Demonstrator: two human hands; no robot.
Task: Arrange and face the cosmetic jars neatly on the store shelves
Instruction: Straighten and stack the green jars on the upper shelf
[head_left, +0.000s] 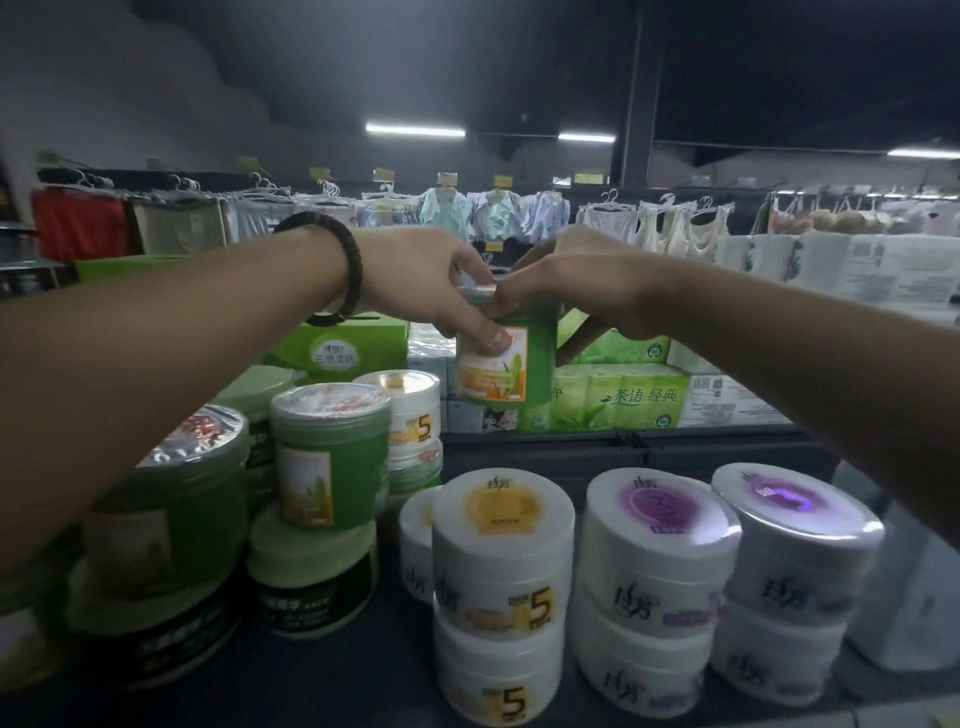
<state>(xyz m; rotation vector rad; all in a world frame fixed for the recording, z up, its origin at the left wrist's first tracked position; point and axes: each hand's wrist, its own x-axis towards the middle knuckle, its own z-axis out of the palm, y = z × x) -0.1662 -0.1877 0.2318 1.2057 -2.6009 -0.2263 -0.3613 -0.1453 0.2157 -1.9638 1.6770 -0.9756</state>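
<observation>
Head view: both hands meet in the middle of the frame on one green jar (501, 379), which appears to be held clear of the shelf (387, 660), in front of the tissue packs (618, 397) behind it. The left hand (431, 283), with a dark bracelet (340, 270) on its wrist, curls its thumb and fingers round the jar's upper half. The right hand (582, 280) pinches the jar at the lid, so neither hand is free. The jar's orange-and-white label faces the camera. In the lower centre and lower right, the yellow-marked white jars (501, 551) and the purple-marked white jars (660, 551) stand in stacks of two with their printed fronts forward. That part of the job looks largely done. The lower left is looser. A second green jar (330, 457) sits on a dark-labelled jar (311, 587) with its label turned slightly aside. A blurred green jar (171, 499) at the far left is partly hidden by the forearm, so its facing cannot be told. I judge the task to be midway: the held jar has yet to be given a spot, and the green group remains to be squared up.
</observation>
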